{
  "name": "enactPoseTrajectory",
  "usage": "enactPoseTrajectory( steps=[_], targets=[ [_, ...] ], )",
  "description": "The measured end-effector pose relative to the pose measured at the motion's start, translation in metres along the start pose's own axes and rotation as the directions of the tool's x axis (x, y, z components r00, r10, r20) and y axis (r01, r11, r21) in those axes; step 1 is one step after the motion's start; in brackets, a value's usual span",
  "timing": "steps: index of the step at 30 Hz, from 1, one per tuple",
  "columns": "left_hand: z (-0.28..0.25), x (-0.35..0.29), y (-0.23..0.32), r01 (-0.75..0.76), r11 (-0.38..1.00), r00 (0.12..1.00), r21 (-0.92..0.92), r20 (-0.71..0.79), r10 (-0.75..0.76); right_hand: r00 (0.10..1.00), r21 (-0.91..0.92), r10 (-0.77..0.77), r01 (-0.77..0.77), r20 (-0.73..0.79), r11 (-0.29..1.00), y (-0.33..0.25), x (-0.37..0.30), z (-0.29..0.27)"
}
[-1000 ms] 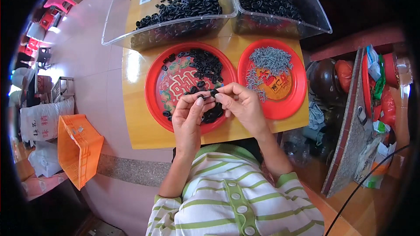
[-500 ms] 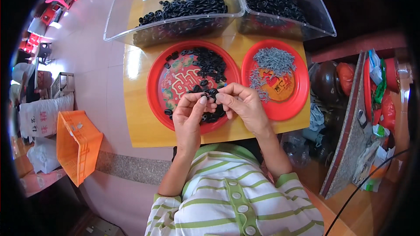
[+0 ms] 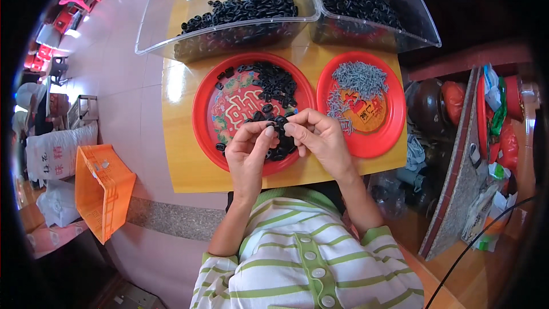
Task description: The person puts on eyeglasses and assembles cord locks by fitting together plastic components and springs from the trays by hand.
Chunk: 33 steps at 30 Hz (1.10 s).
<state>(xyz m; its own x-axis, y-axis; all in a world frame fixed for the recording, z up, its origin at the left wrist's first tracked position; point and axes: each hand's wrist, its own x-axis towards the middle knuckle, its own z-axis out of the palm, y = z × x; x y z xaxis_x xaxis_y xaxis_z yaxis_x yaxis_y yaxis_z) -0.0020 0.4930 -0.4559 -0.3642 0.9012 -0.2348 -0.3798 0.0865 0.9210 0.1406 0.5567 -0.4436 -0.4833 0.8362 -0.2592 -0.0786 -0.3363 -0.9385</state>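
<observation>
Both my hands meet over the near edge of a round red tray [image 3: 201, 92] that holds loose small black plastic parts [image 3: 277, 83]. My left hand [image 3: 250, 147] pinches a small black oval part [image 3: 271, 126] between thumb and fingertips. Close beside it, my right hand [image 3: 318, 137] has its thumb and forefinger closed at another black rounded part [image 3: 281, 121]; the fingertips partly hide both. To the right, a second red tray [image 3: 394, 120] carries a heap of small grey screws [image 3: 360, 80].
Two clear plastic bins [image 3: 229, 30] full of black parts stand along the far side of the yellow table [image 3: 189, 160]. An orange crate [image 3: 103, 194] is on the left, near a white sack [image 3: 63, 151]. A stone-edged slab [image 3: 452, 183] stands at the right.
Both hands stay in nearly the same place with the black parts between them. The fingertips shift only slightly.
</observation>
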Motion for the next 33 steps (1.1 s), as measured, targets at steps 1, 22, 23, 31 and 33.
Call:
enactPoseTrajectory(
  steps=[1,22,23,31,33],
  targets=[
    [0.000,0.000,0.000,-0.006,1.000,1.000,0.000,0.000,0.006,1.000,-0.019,-0.017,0.017,-0.008,1.000,0.000,0.000,0.001],
    [-0.001,0.008,-0.001,0.095,0.991,0.988,-0.096,0.128,-0.082,0.998,-0.036,-0.028,0.030,0.060,0.999,-0.005,0.004,-0.002],
    [-0.001,0.007,-0.001,0.084,0.993,0.987,-0.082,0.143,-0.072,0.998,-0.035,-0.035,0.037,0.059,0.999,-0.006,0.002,-0.003],
    [0.001,0.002,0.003,0.112,0.990,0.989,-0.085,0.110,-0.103,0.991,-0.284,0.014,0.025,0.132,0.958,-0.029,-0.002,-0.005],
    [0.002,0.003,0.003,0.150,0.958,0.987,-0.243,0.088,-0.132,0.987,-0.355,-0.144,0.162,0.076,0.921,-0.021,-0.002,0.003]
  ],
)
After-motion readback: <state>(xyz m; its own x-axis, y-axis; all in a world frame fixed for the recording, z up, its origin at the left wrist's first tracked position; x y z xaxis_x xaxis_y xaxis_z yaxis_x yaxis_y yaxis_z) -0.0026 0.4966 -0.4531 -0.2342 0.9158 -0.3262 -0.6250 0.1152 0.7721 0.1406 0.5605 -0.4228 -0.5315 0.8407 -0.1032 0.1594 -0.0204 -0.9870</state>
